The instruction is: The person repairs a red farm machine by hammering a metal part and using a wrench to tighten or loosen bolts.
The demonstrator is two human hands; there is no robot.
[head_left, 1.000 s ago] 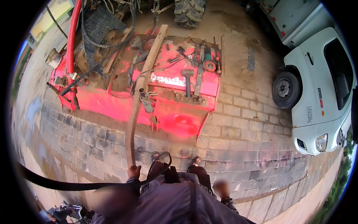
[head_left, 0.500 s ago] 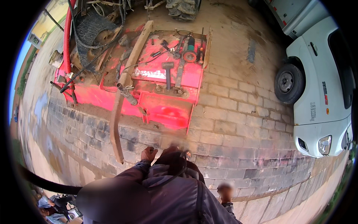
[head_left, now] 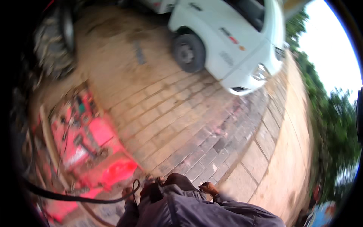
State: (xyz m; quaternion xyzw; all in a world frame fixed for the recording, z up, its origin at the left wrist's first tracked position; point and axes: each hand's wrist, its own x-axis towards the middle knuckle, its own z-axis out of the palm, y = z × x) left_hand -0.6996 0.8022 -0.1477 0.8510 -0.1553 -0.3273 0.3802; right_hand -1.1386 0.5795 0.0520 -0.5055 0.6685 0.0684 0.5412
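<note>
The picture is blurred by motion. My left hand point(head_left: 129, 193) shows at the bottom centre, against the looped end of a black hose point(head_left: 75, 197) that runs off to the left. Whether it grips the hose I cannot tell. My right hand point(head_left: 208, 187) sticks out of a dark sleeve point(head_left: 181, 204) over the paving, with nothing visible in it. A red machine deck point(head_left: 94, 147), strewn with tools and metal parts, lies at the lower left, just ahead of my left hand.
A white car point(head_left: 234, 41) stands on the brick paving point(head_left: 177, 113) at the upper right. A large tractor tyre point(head_left: 56, 41) is at the upper left. A concrete kerb point(head_left: 287, 143) and trees point(head_left: 336, 128) run along the right.
The view has swung right: the red deck slid from the centre to the lower left, and the white car moved toward the top centre. My hands stay low in the picture.
</note>
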